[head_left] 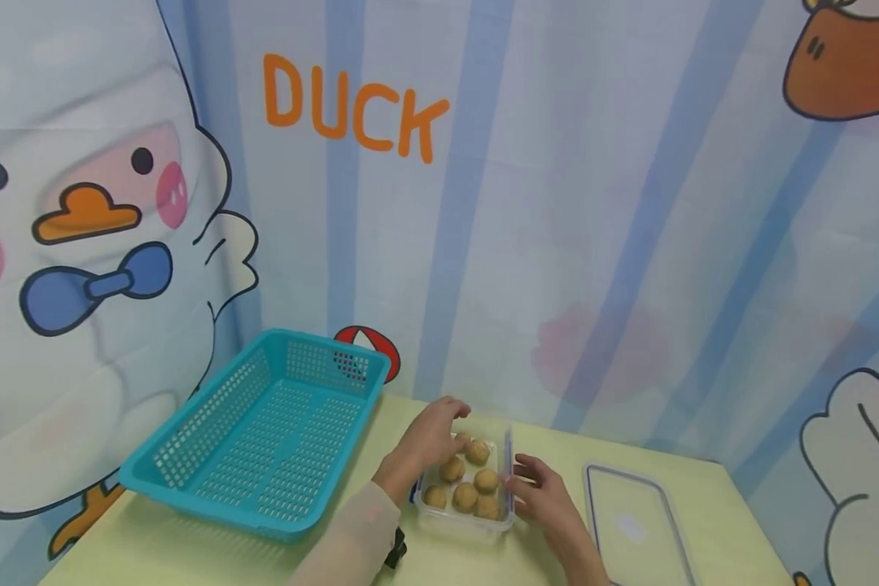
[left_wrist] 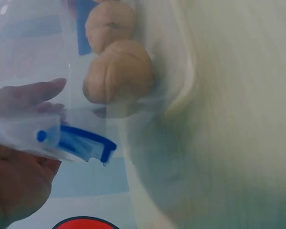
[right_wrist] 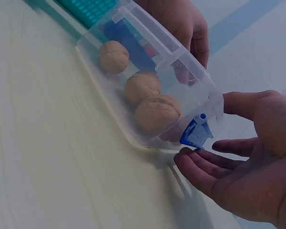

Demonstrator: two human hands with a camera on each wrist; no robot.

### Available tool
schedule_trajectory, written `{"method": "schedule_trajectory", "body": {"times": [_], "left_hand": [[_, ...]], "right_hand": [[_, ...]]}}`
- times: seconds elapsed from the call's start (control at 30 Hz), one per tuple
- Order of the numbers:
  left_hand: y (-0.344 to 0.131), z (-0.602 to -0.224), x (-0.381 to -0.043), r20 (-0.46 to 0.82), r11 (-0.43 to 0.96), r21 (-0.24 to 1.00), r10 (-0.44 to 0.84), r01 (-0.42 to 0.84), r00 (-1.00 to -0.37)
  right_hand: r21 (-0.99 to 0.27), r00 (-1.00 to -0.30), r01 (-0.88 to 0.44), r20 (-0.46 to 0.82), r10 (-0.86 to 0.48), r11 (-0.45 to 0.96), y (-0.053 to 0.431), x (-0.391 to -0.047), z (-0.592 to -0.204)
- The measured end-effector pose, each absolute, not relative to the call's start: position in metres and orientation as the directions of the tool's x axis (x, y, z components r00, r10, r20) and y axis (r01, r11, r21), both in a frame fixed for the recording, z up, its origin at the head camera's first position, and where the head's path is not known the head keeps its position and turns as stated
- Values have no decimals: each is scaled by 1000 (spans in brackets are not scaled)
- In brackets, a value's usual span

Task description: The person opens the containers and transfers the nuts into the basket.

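A clear plastic food box with blue latches stands on the table and contains several walnuts. From the left, my left hand reaches over the far end of the box, beside the walnuts there. Its fingers look extended in the left wrist view, with no walnut visible in them. At the opposite side, my right hand has its thumb against the box's corner. The fingers of that hand lie loosely bent beside a blue latch; whether they press it I cannot tell.
A turquoise perforated basket stands to the left of the box. Flat on the table at the right lies a clear lid with a blue seal. A curtain printed with ducks hangs behind the table.
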State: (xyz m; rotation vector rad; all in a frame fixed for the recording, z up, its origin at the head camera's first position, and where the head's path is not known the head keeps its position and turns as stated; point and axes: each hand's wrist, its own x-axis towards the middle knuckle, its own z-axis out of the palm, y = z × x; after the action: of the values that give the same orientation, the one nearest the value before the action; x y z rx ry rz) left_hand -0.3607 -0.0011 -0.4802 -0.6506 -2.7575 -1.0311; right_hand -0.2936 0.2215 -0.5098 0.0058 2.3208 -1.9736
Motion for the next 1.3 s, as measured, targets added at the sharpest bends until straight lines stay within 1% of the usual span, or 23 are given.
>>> {"method": "schedule_trajectory", "body": {"times": [0.1,0.3,0.47,0.6,0.73,0.9,1.17,1.3], "left_hand": [[-3,-487,-367,256,705,533,393,468,-883],[-3,-502,-374,258,774,349,463,529,-848],[0,-506,-374,242,789,268,499,552,-832],[-1,-508,-375,241,813,191,505,551,-829],[-2,-510,-374,247,820,181,497,544,-832],[0,-510,-376,271,806,191,506,561,-819],[9,-504,-386,258,795,228,508,563,-822],[14,-501,-390,266,775,251,522,581,-811]], "right_hand": [[-990,-993,74,-84,-79,122,219,-293,-515],[-989,-988,99,-110,-107,106,219,-290,-524],[-988,-984,118,-130,-122,100,220,-287,-526],[-988,-981,117,-131,-144,104,219,-286,-528],[-987,-977,119,-136,-163,106,217,-286,-529],[-988,-981,119,-132,-144,98,218,-287,-527],[-989,-985,110,-122,-124,99,224,-289,-521],[-990,-987,107,-117,-108,90,228,-290,-521]]}}
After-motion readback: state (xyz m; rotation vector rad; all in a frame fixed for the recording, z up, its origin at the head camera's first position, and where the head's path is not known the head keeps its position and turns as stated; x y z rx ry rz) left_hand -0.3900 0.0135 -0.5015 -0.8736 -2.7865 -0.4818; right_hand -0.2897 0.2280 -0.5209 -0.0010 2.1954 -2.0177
